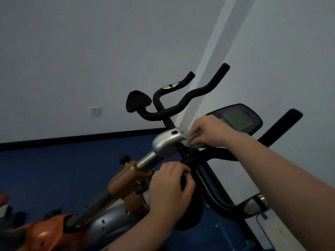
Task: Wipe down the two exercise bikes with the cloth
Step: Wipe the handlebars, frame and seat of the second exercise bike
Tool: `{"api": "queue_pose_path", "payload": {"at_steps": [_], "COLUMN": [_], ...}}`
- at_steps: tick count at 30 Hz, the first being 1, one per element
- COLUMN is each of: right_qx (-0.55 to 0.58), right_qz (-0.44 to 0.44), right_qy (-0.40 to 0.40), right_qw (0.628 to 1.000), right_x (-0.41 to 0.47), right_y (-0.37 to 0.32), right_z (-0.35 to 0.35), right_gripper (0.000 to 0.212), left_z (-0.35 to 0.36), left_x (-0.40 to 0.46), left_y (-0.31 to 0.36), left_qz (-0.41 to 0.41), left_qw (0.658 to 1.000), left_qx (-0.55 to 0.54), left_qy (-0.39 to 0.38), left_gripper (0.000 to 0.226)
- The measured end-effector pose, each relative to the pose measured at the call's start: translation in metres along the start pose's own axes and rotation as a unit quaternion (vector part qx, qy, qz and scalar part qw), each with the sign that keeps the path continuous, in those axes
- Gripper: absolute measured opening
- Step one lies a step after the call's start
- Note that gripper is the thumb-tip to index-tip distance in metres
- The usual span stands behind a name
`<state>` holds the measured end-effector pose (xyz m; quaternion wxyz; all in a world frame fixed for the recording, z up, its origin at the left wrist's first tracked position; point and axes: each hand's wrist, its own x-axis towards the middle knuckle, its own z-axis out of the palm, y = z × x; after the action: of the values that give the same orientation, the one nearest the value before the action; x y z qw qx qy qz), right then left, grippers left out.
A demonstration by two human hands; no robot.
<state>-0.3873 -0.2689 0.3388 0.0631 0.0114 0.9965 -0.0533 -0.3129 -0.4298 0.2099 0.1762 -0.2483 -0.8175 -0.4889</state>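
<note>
The grey cloth (196,140) is bunched under the right hand (211,132), whose fingers are curled down over it, and it is pressed against the silver stem housing (165,143) of the near exercise bike (126,180), just below the console (237,118). The dark screen of that console is seen tilted up toward the wall. Lower down, the left hand (168,185) is wrapped around the black handlebar tube (186,161), fingers curled round it, thumb on the far side. An orange frame clamp (126,176) with a black knob (124,159) is seen just left of that hand, on the chrome post. Behind, the second bike's black handlebars (190,95) and a rounded black pad (137,101) are raised against the pale wall (90,51). A white socket (95,111) is set low on that wall, above the black skirting and blue floor (54,169).
</note>
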Motion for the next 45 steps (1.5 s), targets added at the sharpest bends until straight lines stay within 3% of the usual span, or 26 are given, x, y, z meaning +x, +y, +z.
{"api": "queue_pose_path", "payload": {"at_steps": [3,7,9,11,14,16,21,25,29,33,38,45], "right_qx": [0.044,0.015,0.005,0.080,0.110,0.134,-0.035,0.064,-0.041,-0.020,0.023,0.022], "right_qz": [-0.034,0.010,0.027,0.027,0.011,0.052,0.125,0.077,0.025,0.025,0.033,-0.055], "right_qy": [-0.014,-0.035,0.005,0.054,-0.014,-0.059,-0.014,0.023,0.079,0.053,0.112,0.087], "right_qw": [0.998,0.999,1.000,0.995,0.994,0.988,0.991,0.995,0.996,0.998,0.993,0.994], "right_x": [-0.005,-0.002,0.001,-0.001,-0.007,-0.003,0.012,-0.003,-0.018,-0.010,0.005,-0.031], "right_y": [-0.010,0.004,0.006,0.002,-0.013,-0.016,-0.006,0.001,-0.005,-0.005,-0.008,-0.009], "right_z": [0.020,0.016,0.011,0.013,0.024,0.024,0.009,0.024,0.053,0.049,0.058,0.051], "right_gripper": [0.021,0.019,0.019,0.020,0.020,0.023,0.010,0.023,0.014,0.021,0.016,0.007], "left_z": [0.001,0.000,-0.001,-0.001,0.001,0.001,-0.001,-0.001,0.001,0.001,0.002,0.001], "left_x": [0.001,0.002,0.001,0.001,0.003,0.002,0.000,0.001,0.001,0.002,0.003,0.001], "left_y": [-0.001,0.000,-0.001,-0.002,-0.001,0.000,-0.001,-0.002,-0.001,-0.002,-0.002,-0.004], "left_qz": [-0.005,0.006,0.007,0.005,0.005,0.008,0.004,0.007,0.011,0.011,0.016,0.010], "left_qw": [1.000,1.000,1.000,1.000,1.000,1.000,1.000,1.000,1.000,1.000,1.000,1.000], "left_qx": [0.002,0.002,0.002,-0.004,-0.005,-0.001,0.000,0.002,0.004,0.004,0.005,0.001], "left_qy": [-0.005,-0.011,-0.009,-0.011,-0.012,-0.016,-0.022,-0.019,-0.016,-0.014,-0.007,-0.013], "left_gripper": [0.011,0.013,0.013,0.013,0.015,0.015,0.015,0.014,0.012,0.011,0.011,0.012]}}
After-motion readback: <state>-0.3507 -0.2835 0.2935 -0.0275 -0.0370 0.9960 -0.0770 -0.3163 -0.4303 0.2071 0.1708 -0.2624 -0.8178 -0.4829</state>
